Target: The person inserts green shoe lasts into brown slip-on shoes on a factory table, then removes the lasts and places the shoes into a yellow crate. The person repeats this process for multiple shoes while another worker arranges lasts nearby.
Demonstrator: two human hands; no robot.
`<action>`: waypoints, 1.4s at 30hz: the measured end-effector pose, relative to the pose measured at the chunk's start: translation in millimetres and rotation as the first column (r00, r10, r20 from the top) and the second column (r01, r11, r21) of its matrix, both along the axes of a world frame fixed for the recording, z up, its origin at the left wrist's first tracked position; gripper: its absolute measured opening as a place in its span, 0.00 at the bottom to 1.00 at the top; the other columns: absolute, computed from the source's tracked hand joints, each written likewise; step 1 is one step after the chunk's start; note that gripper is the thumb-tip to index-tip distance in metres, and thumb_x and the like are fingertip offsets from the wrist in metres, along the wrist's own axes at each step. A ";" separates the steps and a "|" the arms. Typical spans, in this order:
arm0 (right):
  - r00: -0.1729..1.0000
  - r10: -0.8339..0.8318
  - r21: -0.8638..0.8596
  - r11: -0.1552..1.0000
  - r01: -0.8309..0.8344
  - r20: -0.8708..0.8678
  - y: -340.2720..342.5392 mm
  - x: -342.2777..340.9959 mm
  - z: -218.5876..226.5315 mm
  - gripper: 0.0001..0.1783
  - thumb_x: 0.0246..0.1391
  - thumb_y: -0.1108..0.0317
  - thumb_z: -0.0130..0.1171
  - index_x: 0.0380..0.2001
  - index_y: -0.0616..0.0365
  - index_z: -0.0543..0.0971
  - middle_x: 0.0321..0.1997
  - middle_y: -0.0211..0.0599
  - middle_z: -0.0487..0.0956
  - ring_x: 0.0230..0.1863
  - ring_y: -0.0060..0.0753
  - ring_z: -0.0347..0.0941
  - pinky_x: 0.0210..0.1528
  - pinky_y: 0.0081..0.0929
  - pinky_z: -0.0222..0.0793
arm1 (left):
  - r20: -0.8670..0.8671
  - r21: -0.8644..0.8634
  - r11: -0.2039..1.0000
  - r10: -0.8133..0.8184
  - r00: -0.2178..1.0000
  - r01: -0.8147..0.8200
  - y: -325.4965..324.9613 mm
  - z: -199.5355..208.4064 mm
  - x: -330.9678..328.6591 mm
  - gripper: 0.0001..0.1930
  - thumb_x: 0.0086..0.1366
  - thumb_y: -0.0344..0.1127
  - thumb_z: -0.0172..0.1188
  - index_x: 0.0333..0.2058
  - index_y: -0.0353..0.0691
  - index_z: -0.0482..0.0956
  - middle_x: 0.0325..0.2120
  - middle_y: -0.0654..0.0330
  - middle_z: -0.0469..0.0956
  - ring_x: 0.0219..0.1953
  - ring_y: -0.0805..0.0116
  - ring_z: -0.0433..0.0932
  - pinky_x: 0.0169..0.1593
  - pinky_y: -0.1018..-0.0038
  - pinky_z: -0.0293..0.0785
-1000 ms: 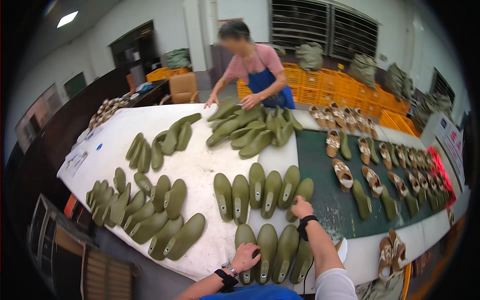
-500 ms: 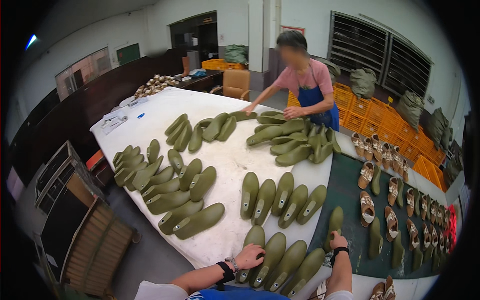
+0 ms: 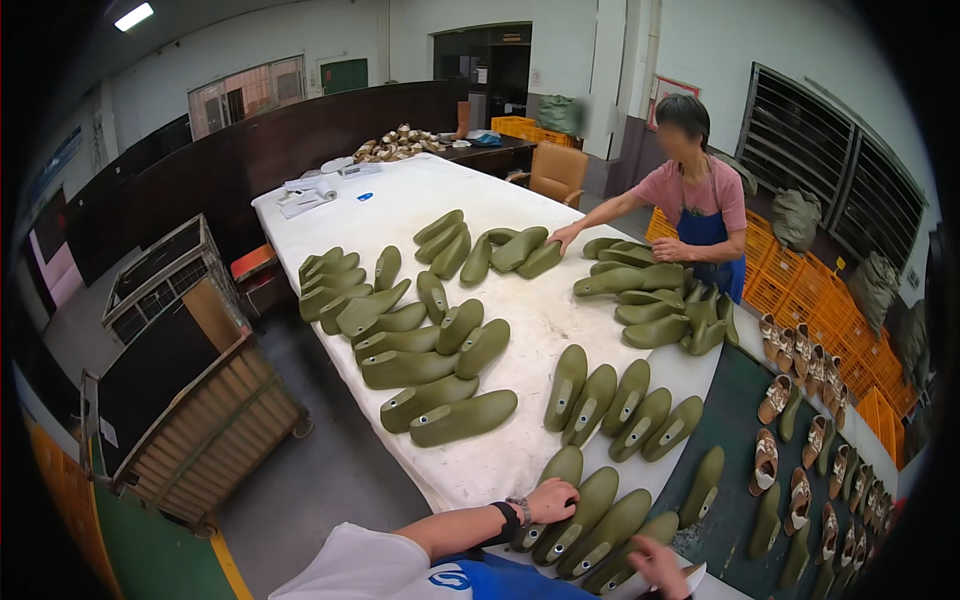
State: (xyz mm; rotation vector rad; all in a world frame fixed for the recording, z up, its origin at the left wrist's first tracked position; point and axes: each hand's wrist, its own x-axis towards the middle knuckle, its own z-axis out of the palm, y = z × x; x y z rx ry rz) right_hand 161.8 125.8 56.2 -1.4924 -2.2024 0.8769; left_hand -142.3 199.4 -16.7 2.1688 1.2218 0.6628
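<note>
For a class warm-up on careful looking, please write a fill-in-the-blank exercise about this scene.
1. The shoe lasts beside the person's left hand are ____.
2. The person wears a watch on the ____ wrist.
3. The co-worker wears a ____ apron.
4. Crates behind the co-worker are ____.

Missing words: green; left; blue; orange.

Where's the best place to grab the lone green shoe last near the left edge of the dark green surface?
Probably the heel end of the green shoe last, from the near side with your right hand: the heel points toward you, the toe away, and it lies apart from its neighbours, leaving room for fingers either side.
</note>
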 end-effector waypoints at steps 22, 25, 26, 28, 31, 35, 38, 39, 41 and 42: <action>0.834 0.408 -0.168 0.913 -0.371 0.372 -52.8 -95.6 7.3 0.29 0.50 0.63 0.54 0.59 0.49 0.66 0.26 0.51 0.77 0.30 0.55 0.74 0.35 0.46 0.68 | 0.011 -0.242 0.942 0.242 0.970 -0.233 -87.9 -24.0 -25.3 0.44 0.64 0.58 0.47 0.65 0.32 0.40 0.57 0.35 0.58 0.54 0.43 0.66 0.57 0.63 0.62; 0.835 0.446 -0.172 0.895 -0.412 0.322 -59.0 -127.0 28.1 0.28 0.50 0.63 0.52 0.58 0.51 0.68 0.26 0.54 0.77 0.30 0.57 0.73 0.34 0.46 0.67 | 0.104 -0.527 0.845 0.165 0.981 -0.086 -83.6 -11.9 -43.5 0.48 0.62 0.61 0.49 0.65 0.32 0.35 0.57 0.34 0.58 0.54 0.46 0.68 0.58 0.65 0.62; 0.842 0.446 -0.172 0.895 -0.413 0.304 -61.4 -142.6 34.7 0.28 0.50 0.63 0.52 0.57 0.52 0.68 0.27 0.55 0.76 0.30 0.58 0.73 0.34 0.47 0.67 | 0.062 -0.658 0.753 0.067 0.996 -0.010 -80.4 -4.3 -57.4 0.49 0.61 0.61 0.50 0.65 0.32 0.37 0.54 0.35 0.65 0.46 0.50 0.74 0.51 0.67 0.69; 0.838 0.442 -0.225 0.894 -0.387 0.318 -65.6 -175.3 48.3 0.28 0.50 0.63 0.51 0.57 0.53 0.68 0.31 0.58 0.76 0.35 0.58 0.73 0.38 0.47 0.67 | 0.001 -0.424 0.884 -0.214 0.977 0.194 -88.0 12.1 -93.9 0.44 0.61 0.58 0.52 0.65 0.36 0.47 0.51 0.37 0.69 0.47 0.53 0.75 0.50 0.69 0.70; 0.852 0.428 -0.235 0.900 -0.368 0.303 -63.9 -238.4 56.0 0.26 0.51 0.62 0.51 0.56 0.52 0.69 0.36 0.60 0.76 0.40 0.59 0.73 0.43 0.47 0.67 | 0.061 -0.660 0.725 -0.207 0.976 0.195 -102.3 41.6 -185.1 0.39 0.61 0.56 0.54 0.64 0.40 0.53 0.53 0.39 0.68 0.57 0.51 0.67 0.60 0.68 0.60; 0.834 0.423 -0.107 0.904 -0.414 0.355 -35.6 -330.0 30.9 0.28 0.47 0.62 0.62 0.53 0.53 0.71 0.38 0.44 0.79 0.35 0.43 0.77 0.39 0.34 0.73 | -0.012 -0.394 0.918 0.054 0.998 -0.054 -134.4 59.4 -306.0 0.35 0.61 0.54 0.53 0.61 0.38 0.59 0.51 0.43 0.71 0.54 0.49 0.70 0.57 0.67 0.65; 0.945 0.319 0.106 0.940 -0.326 0.074 -5.8 -386.8 2.8 0.30 0.47 0.60 0.61 0.55 0.49 0.69 0.39 0.46 0.76 0.37 0.50 0.74 0.39 0.38 0.71 | -0.003 -0.434 0.847 0.339 0.941 -0.307 -170.1 57.2 -364.3 0.33 0.61 0.51 0.55 0.59 0.37 0.62 0.50 0.42 0.72 0.53 0.48 0.71 0.55 0.65 0.67; 0.963 0.266 0.181 0.946 -0.268 0.032 4.8 -403.9 -5.3 0.29 0.48 0.60 0.61 0.55 0.50 0.69 0.42 0.47 0.75 0.37 0.50 0.73 0.39 0.38 0.71 | -0.003 -0.454 0.827 0.371 0.928 -0.332 -179.5 54.9 -378.5 0.33 0.60 0.51 0.55 0.58 0.37 0.62 0.50 0.42 0.72 0.53 0.48 0.71 0.55 0.65 0.67; 0.975 0.216 0.322 0.928 -0.188 -0.053 27.8 -431.7 -18.6 0.29 0.47 0.61 0.62 0.53 0.55 0.70 0.48 0.47 0.73 0.40 0.45 0.73 0.43 0.35 0.70 | -0.021 -0.507 0.803 0.354 0.935 -0.315 -198.1 47.1 -399.8 0.32 0.61 0.51 0.55 0.59 0.38 0.62 0.51 0.45 0.71 0.54 0.51 0.70 0.56 0.65 0.66; 0.986 0.164 0.393 0.909 -0.140 -0.030 42.5 -445.6 -23.1 0.29 0.47 0.59 0.62 0.53 0.53 0.70 0.49 0.48 0.72 0.46 0.49 0.70 0.47 0.38 0.68 | -0.042 -0.527 0.790 0.345 0.938 -0.314 -204.1 43.6 -409.1 0.32 0.61 0.51 0.55 0.59 0.39 0.62 0.52 0.46 0.71 0.55 0.52 0.70 0.56 0.66 0.66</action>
